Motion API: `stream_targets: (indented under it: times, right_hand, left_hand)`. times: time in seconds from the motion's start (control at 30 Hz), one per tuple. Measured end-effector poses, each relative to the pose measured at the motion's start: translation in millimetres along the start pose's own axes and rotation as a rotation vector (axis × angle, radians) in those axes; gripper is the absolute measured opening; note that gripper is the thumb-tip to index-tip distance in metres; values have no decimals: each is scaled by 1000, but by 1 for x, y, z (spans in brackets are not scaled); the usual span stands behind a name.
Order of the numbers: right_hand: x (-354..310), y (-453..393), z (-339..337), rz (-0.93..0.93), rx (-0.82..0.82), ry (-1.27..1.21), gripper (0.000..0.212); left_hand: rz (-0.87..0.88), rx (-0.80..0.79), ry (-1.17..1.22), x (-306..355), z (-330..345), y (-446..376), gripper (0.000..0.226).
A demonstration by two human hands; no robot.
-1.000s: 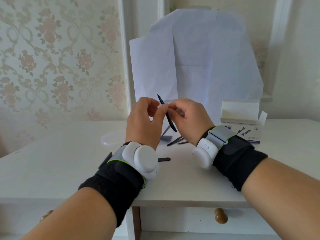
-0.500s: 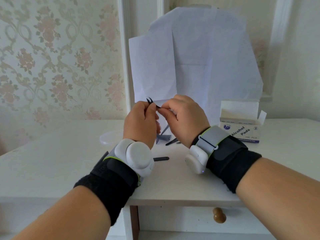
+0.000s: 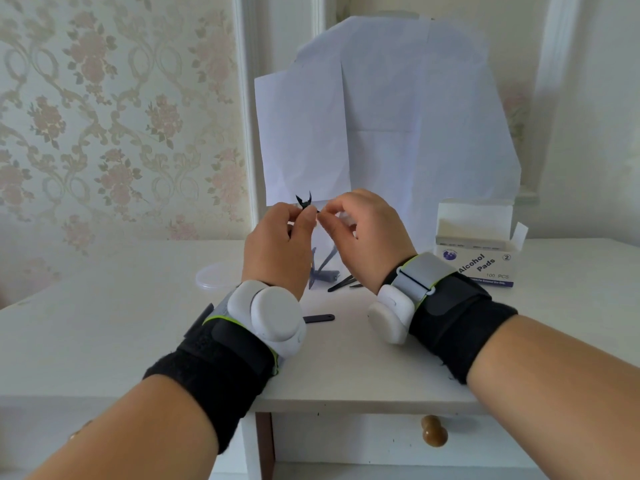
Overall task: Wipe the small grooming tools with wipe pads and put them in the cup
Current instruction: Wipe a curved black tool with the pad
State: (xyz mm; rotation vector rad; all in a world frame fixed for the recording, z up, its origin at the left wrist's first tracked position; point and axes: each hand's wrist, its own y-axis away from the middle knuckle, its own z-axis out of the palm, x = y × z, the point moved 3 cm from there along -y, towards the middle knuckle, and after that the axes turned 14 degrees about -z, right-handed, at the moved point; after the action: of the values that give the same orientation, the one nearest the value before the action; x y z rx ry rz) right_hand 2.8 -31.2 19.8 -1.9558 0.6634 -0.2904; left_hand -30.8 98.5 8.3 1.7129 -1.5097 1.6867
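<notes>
Head view: the left hand (image 3: 277,247) pinches a small dark tool (image 3: 304,202) between thumb and curled fingers, its forked tip poking up above the knuckles. The right hand (image 3: 363,233) is curled too, fingertips meeting the tool just beside the left thumb, with something pale, probably a wipe pad (image 3: 346,216), tucked under them. A second ago the tool stood nearly upright as a long thin stick between both hands; now most of it is buried in the left fist and only the tip shows, so the wiping seems to have worked along towards that end and this tool looks close to done.

On the table (image 3: 104,323), far of the hands, lie more dark tools (image 3: 343,284), and one flat strip (image 3: 320,318) lies nearer, just right of the left wrist. The pad box (image 3: 481,251) sits open at far right.

Hard to make out: the tool's shaft, the pad itself, and the bluish holder (image 3: 322,271) behind the hands. A pale disc (image 3: 214,277) at far left may be a lid; I cannot pick out a cup for certain
</notes>
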Motion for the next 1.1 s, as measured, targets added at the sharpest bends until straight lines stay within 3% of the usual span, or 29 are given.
stream_targets:
  times: [0.17, 0.33, 0.53, 0.8, 1.1]
  right_hand:
    - [7, 0, -6, 203, 66, -199, 36]
    - [8, 1, -5, 189, 94, -203, 34]
    - [4, 1, -9, 168, 153, -250, 6]
    - [5, 1, -9, 177, 188, -169, 11]
    - [4, 1, -12, 202, 207, -207, 11]
  left_hand:
    - [-22, -12, 30, -5, 2, -1, 27]
    - [12, -52, -32, -4, 5, -2, 31]
    - [-71, -143, 54, -6, 9, -4, 25]
    - [-60, -178, 53, -7, 10, -2, 20]
    - [10, -86, 19, -5, 5, -1, 19]
